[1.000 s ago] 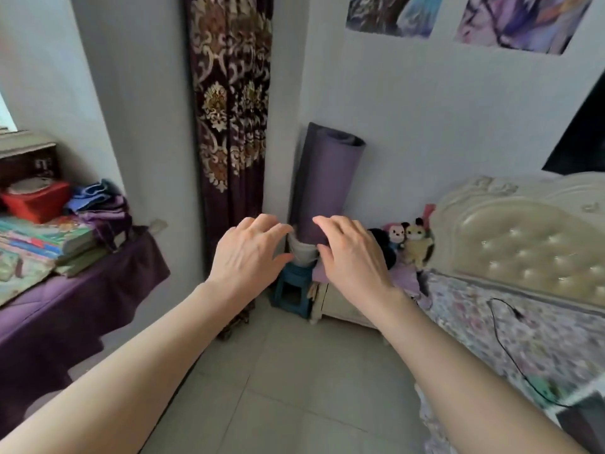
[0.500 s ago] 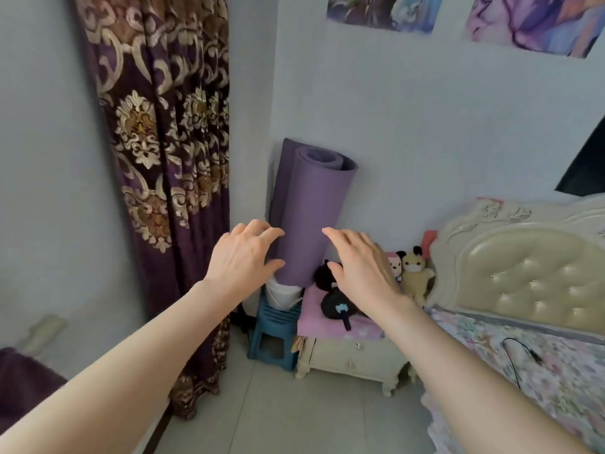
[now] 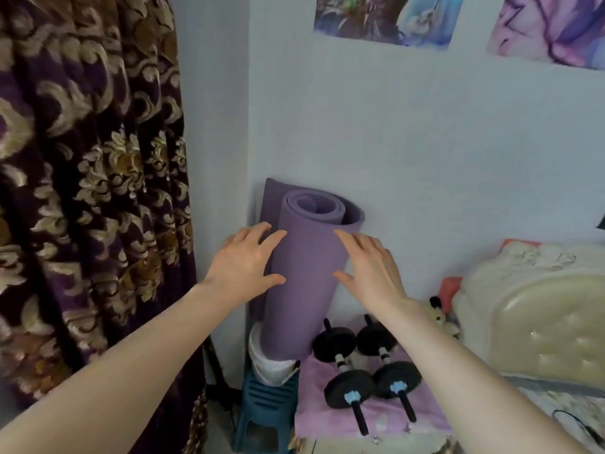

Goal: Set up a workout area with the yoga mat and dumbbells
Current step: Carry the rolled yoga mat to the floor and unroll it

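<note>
- Two hands flank the rolled purple yoga mat (image 3: 304, 276): left hand (image 3: 244, 263) and right hand (image 3: 371, 267), fingers spread and loose, gripping nothing, right at its sides.
- Mat stands on end in the corner, long axis vertical, open spiral end up, leaning slightly.
- Its bottom sits inside a white bucket (image 3: 268, 365) on a blue stool (image 3: 262, 411).
- Both black dumbbells (image 3: 366, 371) lie side by side on a pink cloth (image 3: 314, 411), just right of the mat.

Soft even daylight, blurred, warped edges
</note>
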